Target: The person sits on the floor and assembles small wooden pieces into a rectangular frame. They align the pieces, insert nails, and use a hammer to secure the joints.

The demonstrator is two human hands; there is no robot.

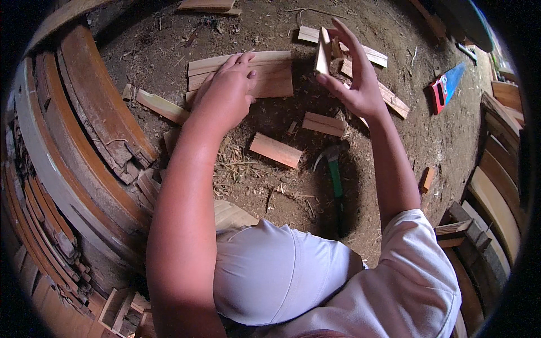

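My left hand [226,93] is curled over wide pale wooden boards [276,76] lying edge to edge on the dirt, its fingers at their far edge. My right hand [360,93] holds a short wooden block [323,52] upright, thumb at its near end and a finger by its far end. Narrow wood strips [375,56] lie beyond and beside that hand. Between my forearms are two short wood pieces, one [276,150] nearer me and another [324,124] farther right. A hammer [335,176] with a green handle lies close by, its lower end in shadow.
A handsaw [448,87] with a red handle and blue blade lies at the right. Long curved timbers [96,96] are stacked along the left, and more planks [493,208] stand on the right. Wood shavings litter the dirt floor [265,28]. A small offcut [428,179] lies by my right forearm.
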